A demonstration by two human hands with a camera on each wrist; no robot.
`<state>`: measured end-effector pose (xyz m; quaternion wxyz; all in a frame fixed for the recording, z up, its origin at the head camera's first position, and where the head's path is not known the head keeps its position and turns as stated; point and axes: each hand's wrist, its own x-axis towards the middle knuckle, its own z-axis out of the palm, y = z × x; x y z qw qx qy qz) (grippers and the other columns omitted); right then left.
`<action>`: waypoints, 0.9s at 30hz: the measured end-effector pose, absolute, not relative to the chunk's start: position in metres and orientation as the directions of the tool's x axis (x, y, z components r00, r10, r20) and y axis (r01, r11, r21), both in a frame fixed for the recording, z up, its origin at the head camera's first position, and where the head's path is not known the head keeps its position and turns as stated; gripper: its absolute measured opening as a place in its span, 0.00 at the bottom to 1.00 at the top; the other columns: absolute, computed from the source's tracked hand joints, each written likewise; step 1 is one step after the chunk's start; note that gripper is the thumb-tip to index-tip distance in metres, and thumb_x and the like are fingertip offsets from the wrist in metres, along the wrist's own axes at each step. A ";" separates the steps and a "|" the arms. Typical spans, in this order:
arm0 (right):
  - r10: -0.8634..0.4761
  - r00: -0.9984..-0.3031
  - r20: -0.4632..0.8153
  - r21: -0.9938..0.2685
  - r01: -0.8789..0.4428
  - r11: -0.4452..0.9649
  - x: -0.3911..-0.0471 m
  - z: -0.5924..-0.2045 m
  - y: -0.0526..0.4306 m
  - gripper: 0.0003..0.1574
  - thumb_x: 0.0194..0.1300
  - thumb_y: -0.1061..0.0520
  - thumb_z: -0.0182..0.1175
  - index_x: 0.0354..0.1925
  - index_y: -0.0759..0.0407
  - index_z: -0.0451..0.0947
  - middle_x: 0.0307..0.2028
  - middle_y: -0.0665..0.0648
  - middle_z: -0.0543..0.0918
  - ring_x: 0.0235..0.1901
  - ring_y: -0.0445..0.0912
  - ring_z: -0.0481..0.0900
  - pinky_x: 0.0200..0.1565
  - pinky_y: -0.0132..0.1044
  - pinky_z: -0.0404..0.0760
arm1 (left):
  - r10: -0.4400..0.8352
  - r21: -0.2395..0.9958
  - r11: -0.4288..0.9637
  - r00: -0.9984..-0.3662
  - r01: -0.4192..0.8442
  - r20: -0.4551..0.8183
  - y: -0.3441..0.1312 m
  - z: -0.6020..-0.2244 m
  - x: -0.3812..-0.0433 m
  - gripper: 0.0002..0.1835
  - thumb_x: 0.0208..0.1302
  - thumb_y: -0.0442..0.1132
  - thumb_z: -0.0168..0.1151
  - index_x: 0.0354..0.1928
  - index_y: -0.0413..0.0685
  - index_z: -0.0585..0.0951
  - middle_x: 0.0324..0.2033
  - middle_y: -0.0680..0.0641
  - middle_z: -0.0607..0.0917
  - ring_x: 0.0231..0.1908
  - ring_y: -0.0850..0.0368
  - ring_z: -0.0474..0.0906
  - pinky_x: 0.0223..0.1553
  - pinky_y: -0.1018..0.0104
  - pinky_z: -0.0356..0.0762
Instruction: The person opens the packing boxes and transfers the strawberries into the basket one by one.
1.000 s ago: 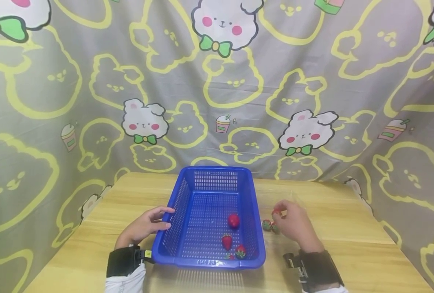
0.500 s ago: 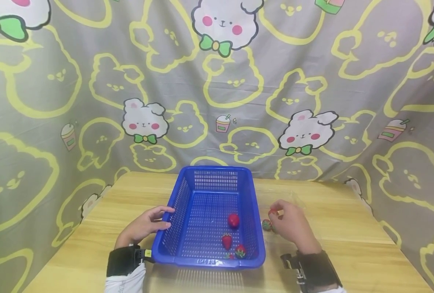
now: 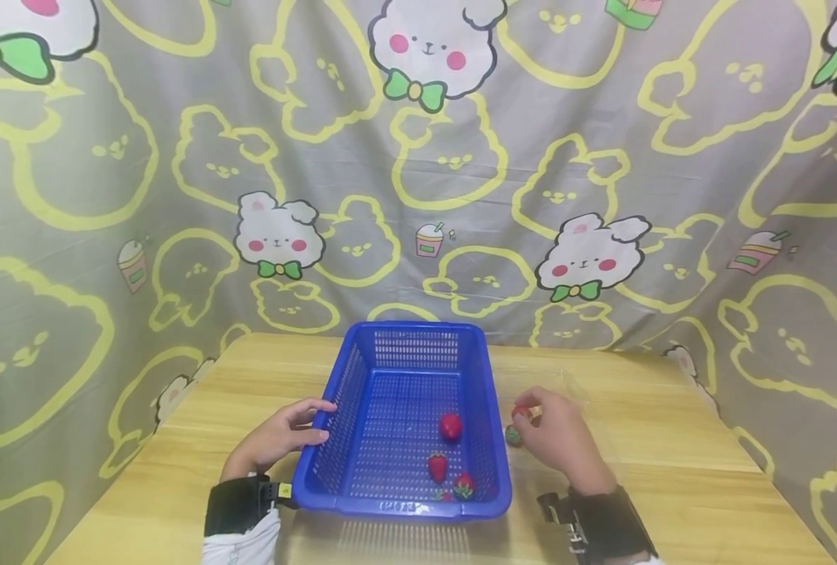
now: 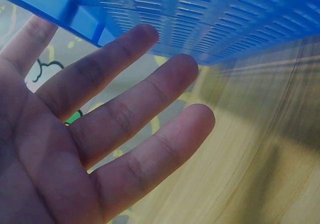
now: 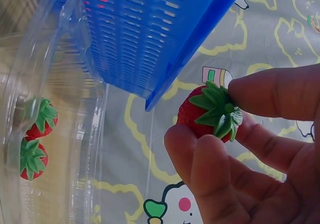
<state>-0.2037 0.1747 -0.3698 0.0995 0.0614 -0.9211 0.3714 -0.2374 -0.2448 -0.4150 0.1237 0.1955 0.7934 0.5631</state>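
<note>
My right hand (image 3: 563, 431) pinches a red strawberry with green leaves (image 5: 195, 115) between thumb and fingers, just outside the right side of a blue plastic basket (image 3: 492, 408). Inside the basket lie a round red fruit (image 3: 450, 426) and two strawberries, one pointing forward (image 3: 437, 468) and one by the near right corner (image 3: 464, 486). A small red and green bit (image 3: 443, 495) shows beside them, mostly hidden. With its fingers spread and nearly straight, my left hand (image 3: 277, 431) rests against the basket's left side.
Below the right hand is a clear plastic box (image 5: 82, 134). It holds an upper strawberry (image 5: 42, 121) and a lower strawberry (image 5: 34, 159). Everything stands on a wooden table (image 3: 694, 471), with a patterned cloth (image 3: 404, 157) hanging behind and at the sides.
My right hand has moved slightly left, toward the basket, carrying the strawberry. The left hand and the basket have stayed in place.
</note>
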 end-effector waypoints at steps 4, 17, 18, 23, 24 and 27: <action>-0.042 -0.976 0.215 -0.676 -0.180 0.714 -0.202 -0.368 0.172 0.10 0.60 0.63 0.61 0.42 0.63 0.79 0.39 0.58 0.84 0.30 0.45 0.82 0.27 0.35 0.79 | 0.450 0.945 0.282 -0.893 0.167 0.024 -0.245 -0.415 -0.236 0.25 0.66 0.37 0.61 0.62 0.34 0.70 0.59 0.25 0.71 0.54 0.34 0.74 0.50 0.43 0.77; -0.054 -0.971 0.232 -0.687 -0.203 0.698 -0.199 -0.366 0.163 0.09 0.60 0.64 0.60 0.41 0.63 0.79 0.37 0.57 0.84 0.27 0.42 0.81 0.27 0.35 0.79 | 0.447 0.944 0.283 -0.894 0.169 0.026 -0.246 -0.416 -0.237 0.26 0.65 0.38 0.62 0.62 0.34 0.70 0.59 0.25 0.71 0.54 0.34 0.74 0.50 0.43 0.77; -0.054 -0.973 0.226 -0.693 -0.199 0.693 -0.199 -0.366 0.162 0.09 0.60 0.65 0.60 0.41 0.63 0.79 0.36 0.56 0.84 0.27 0.42 0.81 0.26 0.35 0.79 | 0.448 0.945 0.279 -0.894 0.167 0.026 -0.246 -0.416 -0.237 0.26 0.65 0.38 0.62 0.62 0.34 0.70 0.59 0.25 0.71 0.54 0.34 0.74 0.50 0.44 0.77; -0.055 -0.976 0.212 -0.700 -0.191 0.688 -0.197 -0.365 0.158 0.09 0.60 0.65 0.60 0.41 0.63 0.79 0.33 0.55 0.83 0.24 0.41 0.79 0.25 0.35 0.78 | 0.456 0.948 0.270 -0.889 0.170 0.029 -0.247 -0.417 -0.237 0.26 0.65 0.37 0.62 0.62 0.33 0.69 0.58 0.25 0.71 0.53 0.35 0.75 0.50 0.45 0.78; -0.056 -0.974 0.218 -0.693 -0.195 0.694 -0.196 -0.365 0.157 0.09 0.60 0.65 0.60 0.40 0.62 0.80 0.34 0.55 0.83 0.24 0.41 0.79 0.25 0.35 0.78 | 0.458 0.948 0.270 -0.889 0.171 0.029 -0.247 -0.417 -0.237 0.26 0.65 0.37 0.62 0.62 0.33 0.69 0.58 0.25 0.71 0.53 0.35 0.75 0.50 0.45 0.78; -0.059 -0.969 0.240 -0.668 -0.210 0.714 -0.196 -0.365 0.156 0.09 0.59 0.65 0.61 0.40 0.62 0.80 0.37 0.55 0.83 0.26 0.41 0.79 0.26 0.35 0.78 | 0.461 0.947 0.270 -0.887 0.172 0.030 -0.246 -0.417 -0.238 0.26 0.66 0.37 0.62 0.62 0.33 0.69 0.58 0.25 0.71 0.54 0.35 0.75 0.50 0.45 0.78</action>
